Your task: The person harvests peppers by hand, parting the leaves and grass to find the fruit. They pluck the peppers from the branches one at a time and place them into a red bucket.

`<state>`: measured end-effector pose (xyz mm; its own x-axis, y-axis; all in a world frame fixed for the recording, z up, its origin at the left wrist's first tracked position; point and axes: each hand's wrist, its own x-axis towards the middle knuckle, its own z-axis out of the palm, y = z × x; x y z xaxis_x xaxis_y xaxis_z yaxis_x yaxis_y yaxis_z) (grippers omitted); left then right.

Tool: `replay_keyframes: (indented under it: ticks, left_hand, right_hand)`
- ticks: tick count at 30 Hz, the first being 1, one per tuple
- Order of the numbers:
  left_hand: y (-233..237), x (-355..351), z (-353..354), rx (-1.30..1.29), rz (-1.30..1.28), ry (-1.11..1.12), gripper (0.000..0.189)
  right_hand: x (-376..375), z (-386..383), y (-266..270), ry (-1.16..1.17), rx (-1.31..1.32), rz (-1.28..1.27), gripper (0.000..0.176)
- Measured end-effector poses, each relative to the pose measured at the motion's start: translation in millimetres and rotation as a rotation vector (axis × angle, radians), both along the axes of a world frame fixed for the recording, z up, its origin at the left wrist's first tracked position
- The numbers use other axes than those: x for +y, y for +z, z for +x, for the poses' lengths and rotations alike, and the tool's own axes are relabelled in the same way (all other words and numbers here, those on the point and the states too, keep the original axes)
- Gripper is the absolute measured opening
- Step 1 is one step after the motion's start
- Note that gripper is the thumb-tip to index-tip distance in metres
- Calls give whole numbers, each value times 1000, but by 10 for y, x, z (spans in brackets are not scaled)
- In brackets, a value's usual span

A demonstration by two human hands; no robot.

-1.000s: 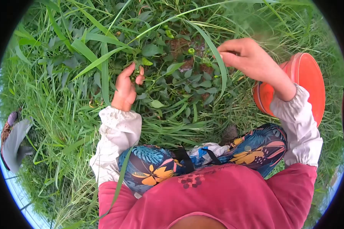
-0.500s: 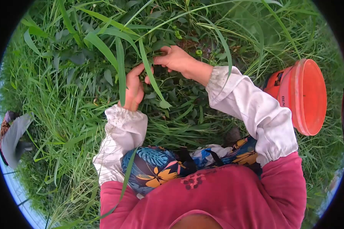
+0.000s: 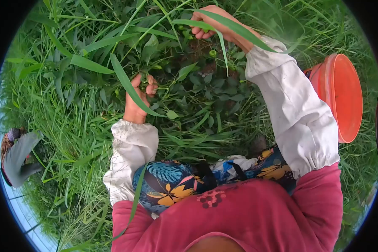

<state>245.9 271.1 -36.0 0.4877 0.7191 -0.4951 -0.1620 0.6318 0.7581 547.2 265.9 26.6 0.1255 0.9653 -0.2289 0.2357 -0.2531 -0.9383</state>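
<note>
Left hand [image 3: 132, 106], fingers curled among leaves [image 3: 185, 71]; right hand [image 3: 221, 29], farther forward, forearm slanting inward, fingers bent; whether either grip pinches anything cannot be told.

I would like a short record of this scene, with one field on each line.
Left hand: curled among green leaves; whether it holds anything is unclear
Right hand: farther forward, partly behind a grass blade, near a green pepper
Bucket: orange-red, at the right
Sleeves: white, loose
Other person: far left edge
</note>
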Motion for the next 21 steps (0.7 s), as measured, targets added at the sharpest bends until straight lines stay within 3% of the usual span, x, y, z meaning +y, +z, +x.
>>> replay_keyframes:
  ticks: [4,6,8,9,11,14,18,20,21]
  left_hand:
    - [-25,8,-28,-12,44,-12,32]
    - [-36,-13,-34,-20,36,-1,33]
    - [-27,-19,-42,-43,23,33,34]
    - [-181,45,-93,-209,27,-30,36]
    - [-209,74,-120,-223,35,-56,36]
    - [-189,49,-107,-238,59,-96,35]
    - [-232,66,-131,-322,133,-161,38]
    - [-230,64,-148,-322,94,-156,39]
    - [-203,52,-151,-291,82,-148,39]
  right_hand:
    - [-228,-204,-245,100,168,-177,28]
    - [-199,-383,-547,233,-49,27,25]
    - [-255,-617,-507,287,85,24,25]
    - [-234,-732,-582,355,-44,184,25]
    - [-71,-933,-787,290,-201,136,26]
    - [73,-1077,-743,128,-113,107,26]
    - [308,-1143,-661,189,-76,113,29]
    - [326,-1201,-499,300,4,-59,28]
    - [351,-1247,-504,310,-97,-10,29]
